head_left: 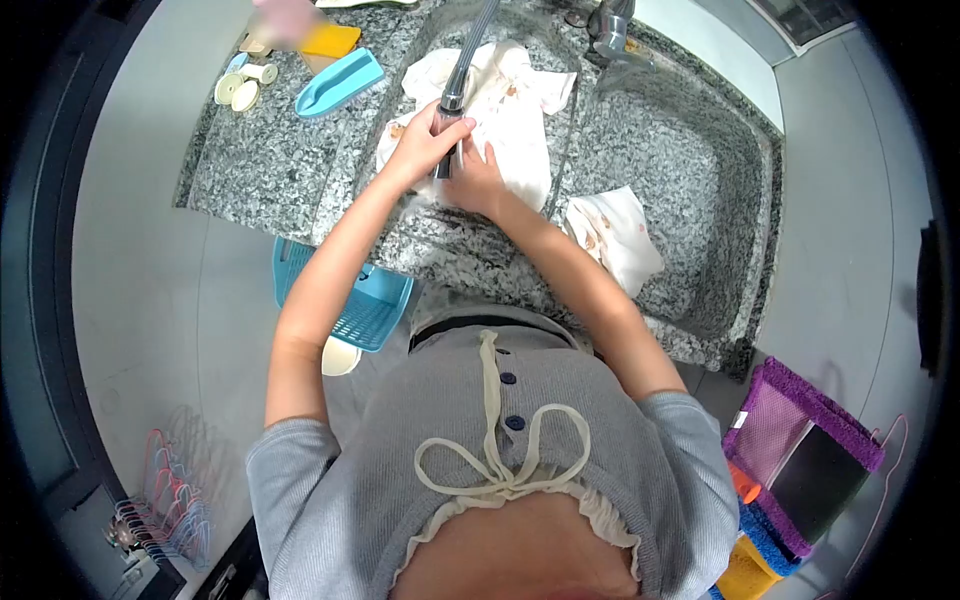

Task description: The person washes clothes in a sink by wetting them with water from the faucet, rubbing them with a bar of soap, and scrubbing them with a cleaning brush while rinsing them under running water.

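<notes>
My left hand [424, 146] is wrapped round the black and chrome tap spray head [447, 152], which points down over the cloth on its braided hose. Close beside it, my right hand [474, 183] lies on a white shirt [525, 140] with brownish printed or stained patches. Its visible fingers are stretched out and slightly apart; part of that hand is hidden behind the spray head. The shirt lies spread in the left part of a grey speckled stone sink. A second white cloth [614, 238] with similar patches hangs over the divider by my right forearm.
The right basin [690, 180] has a chrome tap [610, 30] behind it. On the left counter lie a blue brush [340, 82], a yellow block [330, 40] and several small pale pieces. A blue basket [375, 308] sits below the edge. Purple-edged mop pads [800, 450] stand right.
</notes>
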The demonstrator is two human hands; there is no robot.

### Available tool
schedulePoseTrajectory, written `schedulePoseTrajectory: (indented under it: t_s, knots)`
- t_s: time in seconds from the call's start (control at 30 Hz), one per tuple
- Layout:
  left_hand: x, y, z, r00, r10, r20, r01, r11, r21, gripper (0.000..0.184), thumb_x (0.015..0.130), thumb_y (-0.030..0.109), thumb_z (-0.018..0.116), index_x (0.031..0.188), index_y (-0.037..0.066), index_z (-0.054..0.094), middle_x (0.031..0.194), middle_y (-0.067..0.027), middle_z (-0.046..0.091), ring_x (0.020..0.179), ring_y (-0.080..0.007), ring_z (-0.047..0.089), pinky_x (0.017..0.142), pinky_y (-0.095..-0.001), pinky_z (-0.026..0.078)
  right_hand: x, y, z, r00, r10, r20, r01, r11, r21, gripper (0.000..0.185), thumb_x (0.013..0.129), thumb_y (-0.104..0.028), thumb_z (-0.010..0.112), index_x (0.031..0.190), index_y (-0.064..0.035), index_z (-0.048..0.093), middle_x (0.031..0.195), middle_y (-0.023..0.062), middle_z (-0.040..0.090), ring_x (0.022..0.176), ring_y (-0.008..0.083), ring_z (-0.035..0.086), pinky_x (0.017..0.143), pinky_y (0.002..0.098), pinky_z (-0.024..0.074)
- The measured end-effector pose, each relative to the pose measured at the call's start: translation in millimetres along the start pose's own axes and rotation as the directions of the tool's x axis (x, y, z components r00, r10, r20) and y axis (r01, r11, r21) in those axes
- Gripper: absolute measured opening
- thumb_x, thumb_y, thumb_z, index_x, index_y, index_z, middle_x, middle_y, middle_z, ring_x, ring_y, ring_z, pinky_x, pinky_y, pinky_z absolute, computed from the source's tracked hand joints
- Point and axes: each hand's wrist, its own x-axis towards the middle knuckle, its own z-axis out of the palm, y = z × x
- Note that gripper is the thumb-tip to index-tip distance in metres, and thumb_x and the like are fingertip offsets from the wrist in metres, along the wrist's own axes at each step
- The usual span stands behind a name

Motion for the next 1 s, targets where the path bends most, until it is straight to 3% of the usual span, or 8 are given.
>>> schedulePoseTrajectory:
  t_s: [0.23, 0.33, 0.43, 0.57, 0.7, 0.73, 0.9, 1.0]
  knots:
    - [8.7, -18.4, 3.9, 0.997, 0.019, 0.081, -0.013, 0.997, -0.080, 0.021, 0.086, 0.022, 0.060, 0.088, 0.002, 0.053, 0.076, -0.0013, 0.059, 0.067, -0.0061, 0.053, 0.060, -0.0222, 0.043, -0.1, 17.1, -1.2, 0.996, -0.090, -0.004, 0.089, 0.994, -0.064, 0.065, 0.080, -0.036, 0.049, 0.137, -0.0123, 0.031, 0.145, 0.0126, 0.020, 0.136, 0.0300, 0.011, 0.107, 0.0511, 0.0116]
    - [9.5, -26.7, 9.5, 0.996, 0.036, 0.080, -0.026, 0.993, -0.116, 0.019, 0.087, 0.020, 0.058, 0.090, 0.001, 0.053, 0.079, -0.0032, 0.061, 0.070, -0.0074, 0.055, 0.064, -0.0229, 0.044, 12.1, 36.1, -25.8, 1.000, -0.011, 0.009, 0.004, 0.853, 0.523, 0.054, 0.082, -0.034, 0.045, 0.132, -0.0122, 0.039, 0.143, 0.0151, 0.025, 0.134, 0.0345, 0.018, 0.105, 0.0518, 0.0174]
    - [12.1, -31.9, 21.1, 0.992, 0.075, 0.101, -0.047, 0.965, -0.259, 0.019, 0.086, 0.017, 0.059, 0.094, 0.002, 0.052, 0.074, -0.0003, 0.059, 0.066, -0.0051, 0.054, 0.058, -0.0200, 0.043, -18.0, 50.0, -48.2, 0.979, -0.023, -0.202, 0.034, 0.998, 0.054, 0.049, 0.083, -0.034, 0.043, 0.127, -0.0127, 0.044, 0.141, 0.0165, 0.029, 0.131, 0.0366, 0.022, 0.104, 0.0518, 0.0213]
    - [15.3, -29.0, 32.0, 0.979, -0.044, 0.197, 0.082, 0.978, -0.190, 0.021, 0.088, 0.024, 0.056, 0.092, 0.003, 0.053, 0.080, -0.0023, 0.061, 0.073, -0.0071, 0.057, 0.064, -0.0215, 0.044, -42.2, 51.7, 4.0, 0.988, 0.087, -0.127, -0.100, 0.990, -0.095, 0.060, 0.086, -0.037, 0.040, 0.139, -0.0119, 0.026, 0.143, 0.0148, 0.025, 0.134, 0.0349, 0.017, 0.108, 0.0483, 0.0151]
    - [15.1, -22.0, 51.8, 0.984, 0.007, 0.177, 0.042, 0.962, -0.271, 0.022, 0.088, 0.025, 0.055, 0.093, 0.005, 0.053, 0.082, -0.0014, 0.060, 0.074, -0.0069, 0.058, 0.065, -0.0207, 0.045, -39.9, 61.2, -20.5, 0.979, 0.129, -0.160, -0.102, 0.980, 0.170, 0.081, 0.078, -0.051, 0.050, 0.141, -0.0123, 0.017, 0.145, 0.0141, 0.021, 0.136, 0.0296, 0.014, 0.110, 0.0432, 0.0072]
    - [15.9, -21.4, 52.8, 0.984, 0.017, 0.176, 0.033, 0.959, -0.281, 0.021, 0.088, 0.026, 0.055, 0.093, 0.005, 0.052, 0.082, -0.0013, 0.060, 0.074, -0.0070, 0.058, 0.065, -0.0207, 0.045, -34.8, 62.0, -19.3, 0.984, 0.120, -0.129, -0.121, 0.993, -0.003, 0.087, 0.073, -0.053, 0.057, 0.140, -0.0121, 0.020, 0.143, 0.0145, 0.026, 0.134, 0.0277, 0.018, 0.110, 0.0434, 0.0080]
    - [25.2, -28.2, 60.3, 0.992, 0.038, 0.117, -0.003, 0.957, -0.288, 0.020, 0.088, 0.025, 0.056, 0.094, 0.006, 0.052, 0.082, -0.0011, 0.059, 0.073, -0.0069, 0.057, 0.064, -0.0211, 0.044, -33.6, 51.1, -0.2, 0.992, 0.072, -0.108, -0.009, 0.868, 0.497, 0.078, 0.077, -0.050, 0.053, 0.138, -0.0106, 0.026, 0.140, 0.0152, 0.031, 0.131, 0.0290, 0.024, 0.108, 0.0429, 0.0122]
    - [31.0, -21.4, 61.9, 0.997, -0.002, 0.080, 0.022, 0.970, -0.241, 0.021, 0.087, 0.026, 0.056, 0.095, 0.006, 0.053, 0.084, -0.0011, 0.059, 0.075, -0.0069, 0.055, 0.066, -0.0217, 0.044, -22.5, 42.9, 6.9, 0.989, -0.009, -0.147, 0.024, 0.995, 0.099, 0.072, 0.082, -0.048, 0.047, 0.138, -0.0089, 0.025, 0.139, 0.0159, 0.032, 0.130, 0.0316, 0.025, 0.106, 0.0444, 0.0142]
